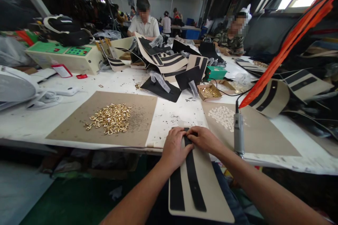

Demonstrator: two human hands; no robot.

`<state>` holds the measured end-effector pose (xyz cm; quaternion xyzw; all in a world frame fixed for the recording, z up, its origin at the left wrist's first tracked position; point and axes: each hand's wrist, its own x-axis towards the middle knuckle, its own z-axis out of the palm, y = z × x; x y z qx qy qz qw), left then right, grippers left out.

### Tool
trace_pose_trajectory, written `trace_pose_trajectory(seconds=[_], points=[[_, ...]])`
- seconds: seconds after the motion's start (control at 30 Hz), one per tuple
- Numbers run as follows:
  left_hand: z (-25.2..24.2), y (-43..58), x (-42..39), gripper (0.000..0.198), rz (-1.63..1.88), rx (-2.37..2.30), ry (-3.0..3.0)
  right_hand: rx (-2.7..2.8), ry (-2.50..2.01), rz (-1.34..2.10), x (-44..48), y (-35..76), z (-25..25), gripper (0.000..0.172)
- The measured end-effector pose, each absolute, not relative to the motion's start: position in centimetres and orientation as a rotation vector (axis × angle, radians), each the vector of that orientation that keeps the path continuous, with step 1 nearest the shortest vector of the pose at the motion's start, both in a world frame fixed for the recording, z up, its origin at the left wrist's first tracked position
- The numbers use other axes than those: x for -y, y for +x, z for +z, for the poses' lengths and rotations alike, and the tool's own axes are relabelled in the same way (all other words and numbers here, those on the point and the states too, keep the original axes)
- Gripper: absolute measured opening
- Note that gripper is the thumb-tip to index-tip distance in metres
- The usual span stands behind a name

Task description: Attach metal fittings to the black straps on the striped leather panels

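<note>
A beige panel with black stripes (pixel 211 186) slopes from the table's front edge down over my lap. My left hand (pixel 174 149) lies around its upper left part, with the thumb across the black strip. Beside it my right hand (pixel 203 139) is closed in a pinch at the top of the same strip; anything small between its fingertips is hidden. Gold metal pieces (pixel 116 117) are heaped on a brown sheet to the left. Small whitish pieces (pixel 223 116) lie on another brown sheet to the right. A grey electric screwdriver (pixel 239 133) hangs close to my right forearm.
Striped panels (pixel 171 65) and black pieces are piled mid-table. Behind my right hand stands a box of gold parts (pixel 209 92). An orange-wrapped cord (pixel 285 47) runs to the upper right. A green-topped machine (pixel 66 54) stands at the left. Several people sit farther back.
</note>
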<state>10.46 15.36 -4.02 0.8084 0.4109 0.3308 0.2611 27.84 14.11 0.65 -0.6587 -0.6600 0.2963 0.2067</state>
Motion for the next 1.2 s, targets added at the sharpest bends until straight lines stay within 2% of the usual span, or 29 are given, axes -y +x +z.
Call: trace_pose_trajectory(seconds=[0.17, 0.3, 0.47, 0.53, 0.6, 0.67, 0.7, 0.77, 0.87, 0.93, 1.0, 1.07, 1.2], points=[[-3.8, 10.5, -15.4, 0.047, 0.881, -1.107, 2.185, 1.776, -1.884, 0.877, -15.2, 27.7, 0.6, 0.011], [-3.6, 10.5, -15.4, 0.048, 0.892, -1.115, 2.185, 1.676, -1.825, 0.804, -13.5, 28.2, 1.4, 0.017], [-3.5, 10.6, -15.5, 0.044, 0.903, -1.114, 2.19, 1.298, -1.807, 0.145, -7.0, 32.6, 1.7, 0.036], [-3.5, 10.6, -15.5, 0.042, 0.901, -1.108, 2.199, 1.19, -1.893, -0.113, -4.9, 35.4, 1.0, 0.051], [-3.6, 10.5, -15.5, 0.041, 0.901, -1.108, 2.206, 1.101, -1.992, -0.176, -3.8, 37.9, -0.1, 0.072], [-3.6, 10.5, -15.5, 0.04, 0.9, -1.107, 2.213, 1.07, -2.098, 0.006, -3.6, 39.6, -1.3, 0.082], [-3.6, 10.5, -15.5, 0.039, 0.9, -1.105, 2.215, 1.067, -2.152, 0.133, -3.7, 40.0, -1.6, 0.078], [-3.6, 10.5, -15.4, 0.037, 0.899, -1.101, 2.217, 1.054, -2.203, 0.382, -4.1, 40.2, -1.8, 0.058], [-3.4, 10.5, -15.3, 0.034, 0.9, -1.096, 2.213, 0.923, -1.909, 0.649, -4.9, 38.8, -0.3, 0.032], [-3.2, 10.5, -15.3, 0.033, 0.893, -1.095, 2.211, 0.838, -1.55, 0.78, -5.8, 37.0, 1.6, 0.029], [-3.0, 10.5, -15.3, 0.033, 0.885, -1.104, 2.209, 0.838, -1.288, 0.863, -7.3, 34.7, 3.4, 0.034], [-2.9, 10.5, -15.3, 0.032, 0.872, -1.122, 2.208, 0.865, -1.187, 0.95, -9.3, 32.0, 4.7, 0.039], [-2.9, 10.5, -15.5, 0.035, 0.848, -1.132, 2.218, 0.832, -1.184, 1.008, -13.5, 27.2, 4.7, 0.028]])
